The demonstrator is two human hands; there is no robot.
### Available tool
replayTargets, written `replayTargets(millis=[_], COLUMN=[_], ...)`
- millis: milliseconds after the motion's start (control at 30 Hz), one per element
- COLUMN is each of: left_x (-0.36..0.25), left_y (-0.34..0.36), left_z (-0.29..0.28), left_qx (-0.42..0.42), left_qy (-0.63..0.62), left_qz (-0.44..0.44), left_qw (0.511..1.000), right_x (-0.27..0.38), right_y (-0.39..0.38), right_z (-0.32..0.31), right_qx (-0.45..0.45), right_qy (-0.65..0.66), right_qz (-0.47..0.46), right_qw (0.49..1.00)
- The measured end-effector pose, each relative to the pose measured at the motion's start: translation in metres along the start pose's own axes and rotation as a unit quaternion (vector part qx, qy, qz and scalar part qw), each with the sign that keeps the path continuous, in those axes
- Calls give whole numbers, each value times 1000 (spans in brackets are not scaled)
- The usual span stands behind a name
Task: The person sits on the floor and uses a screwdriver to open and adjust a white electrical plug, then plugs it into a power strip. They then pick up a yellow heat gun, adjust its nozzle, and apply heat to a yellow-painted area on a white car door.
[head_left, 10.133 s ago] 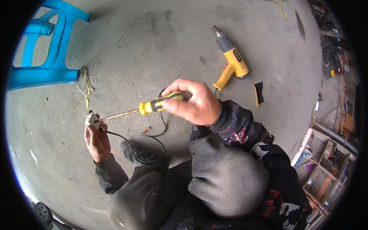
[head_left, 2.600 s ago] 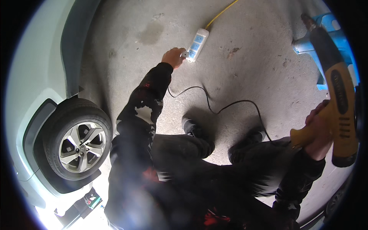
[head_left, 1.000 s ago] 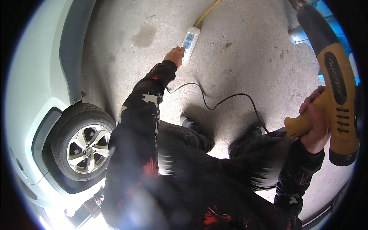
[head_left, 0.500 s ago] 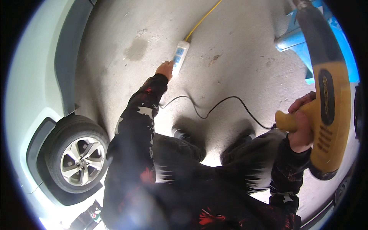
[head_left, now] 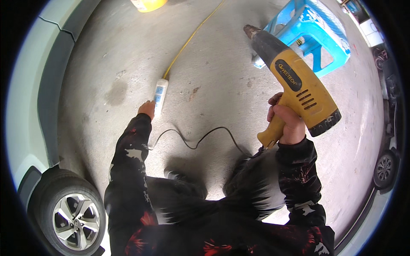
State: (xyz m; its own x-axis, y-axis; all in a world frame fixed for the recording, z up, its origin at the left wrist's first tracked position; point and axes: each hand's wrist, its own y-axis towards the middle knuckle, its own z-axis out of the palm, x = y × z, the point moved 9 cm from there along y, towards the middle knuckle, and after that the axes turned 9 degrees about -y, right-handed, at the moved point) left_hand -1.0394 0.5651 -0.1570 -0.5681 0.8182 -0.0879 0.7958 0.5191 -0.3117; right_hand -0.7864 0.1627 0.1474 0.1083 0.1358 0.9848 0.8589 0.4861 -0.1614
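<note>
A yellow and black heat gun (head_left: 301,83) is in my right hand (head_left: 288,121), whose fingers wrap around its handle; its metal nozzle points up and to the left. From the handle's base a black cord (head_left: 194,147) snakes leftward over the floor and passes out of sight by my left sleeve. My left hand (head_left: 147,109) is down at the near left side of a white power strip (head_left: 159,94) with blue socket panels. The fingers of that hand are curled in against the strip, and what they grip is hidden.
A yellow cable (head_left: 192,38) runs from the strip to the far edge. A blue plastic stool (head_left: 326,40) stands far right, and a yellow bucket (head_left: 148,4) at the top. A car wheel (head_left: 77,219) is close on my left. Another vehicle's wheel (head_left: 385,169) shows at right.
The view has shifted, bringing the whole stool and a bucket into sight. The heat gun now appears further left and tilted more to the left. My left hand stays by the power strip.
</note>
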Motion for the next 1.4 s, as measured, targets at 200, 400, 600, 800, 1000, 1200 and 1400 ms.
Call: replayTargets(millis=[200, 400, 600, 800, 1000, 1200, 1400], left_x=[-6, -6, -3, -1, 2, 1, -1], left_y=[-2, -3, 0, 2, 5, 5, 1], left_z=[-6, -7, -3, 1, 7, 9, -2], left_qx=[8, 13, -1, 2, 12, 27, 28], left_qy=[5, -8, -4, -4, 6, 39, -17], left_qz=[-12, -10, -5, 1, -12, -24, -43], left_qw=[1000, 1000, 1000, 1000, 1000, 999, 999], right_x=[2, 5, 6, 9, 15, 14, 16], right_y=[1, 2, 2, 4, 4, 0, -3], right_z=[5, 14, 21, 23, 13, 10, 18], right_qx=[5, 36, 60, 94, 121, 78, 105], right_qy=[22, 78, 137, 269, 355, 329, 303], right_qz=[7, 1, 16, 24, 9, 27, 39], right_qw=[1000, 996, 989, 958, 927, 941, 946])
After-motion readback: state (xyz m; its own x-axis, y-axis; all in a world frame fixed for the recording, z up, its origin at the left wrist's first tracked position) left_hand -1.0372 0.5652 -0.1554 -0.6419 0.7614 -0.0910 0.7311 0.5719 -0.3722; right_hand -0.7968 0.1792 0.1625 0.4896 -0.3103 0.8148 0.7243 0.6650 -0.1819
